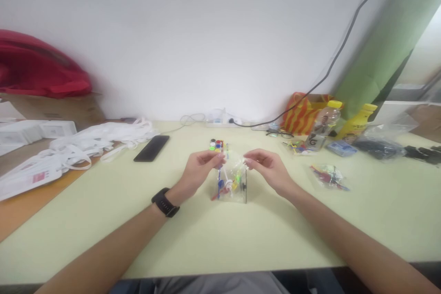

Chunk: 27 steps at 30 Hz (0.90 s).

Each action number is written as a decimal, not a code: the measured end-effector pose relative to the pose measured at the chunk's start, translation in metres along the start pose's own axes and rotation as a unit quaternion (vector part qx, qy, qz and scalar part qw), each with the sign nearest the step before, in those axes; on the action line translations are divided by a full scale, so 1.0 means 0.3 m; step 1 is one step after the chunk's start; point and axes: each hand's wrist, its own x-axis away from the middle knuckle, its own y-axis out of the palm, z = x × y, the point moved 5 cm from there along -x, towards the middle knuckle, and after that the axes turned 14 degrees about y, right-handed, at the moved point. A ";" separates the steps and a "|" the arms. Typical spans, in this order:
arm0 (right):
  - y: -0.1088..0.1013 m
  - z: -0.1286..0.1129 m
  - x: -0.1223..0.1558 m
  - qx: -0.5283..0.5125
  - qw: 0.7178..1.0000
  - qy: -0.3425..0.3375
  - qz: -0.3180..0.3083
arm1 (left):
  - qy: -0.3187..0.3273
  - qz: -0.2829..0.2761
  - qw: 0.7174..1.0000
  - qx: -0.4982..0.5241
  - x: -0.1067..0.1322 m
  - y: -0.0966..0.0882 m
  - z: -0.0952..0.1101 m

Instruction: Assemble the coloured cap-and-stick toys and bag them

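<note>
A clear plastic bag [231, 194] with small colourful plastic pieces inside hangs between my hands at the middle of the table. My left hand [200, 167], with a black watch at its wrist, pinches the bag's upper left corner. At the upper right corner, my right hand [267, 167] pinches the bag too. Blue, white, red, yellow and green pieces show through the film. Just behind the bag are several small round coloured pieces [216, 144], partly covered by my left hand.
To the left lie a black phone [151, 148] and white strapped bags [79, 147]. On the right are another filled bag [330, 178], a clear bottle [323, 126], a yellow bottle [358, 124] and a striped bag [299, 112]. A power strip [220, 119] stands by the wall.
</note>
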 end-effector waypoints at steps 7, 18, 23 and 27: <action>-0.003 -0.014 0.005 -0.022 0.999 -0.003 -0.026 | 0.002 -0.045 0.998 0.046 0.001 -0.003 0.009; 0.027 -0.008 0.009 -0.008 0.995 0.027 -0.096 | 0.007 -0.116 0.992 0.054 0.005 0.014 0.013; 0.014 -0.004 0.007 -0.010 0.996 0.015 -0.082 | 0.032 -0.127 0.990 0.054 0.003 0.012 0.031; 0.014 -0.008 0.014 -0.025 0.996 -0.009 -0.085 | 0.046 -0.141 0.988 0.050 0.008 0.017 0.034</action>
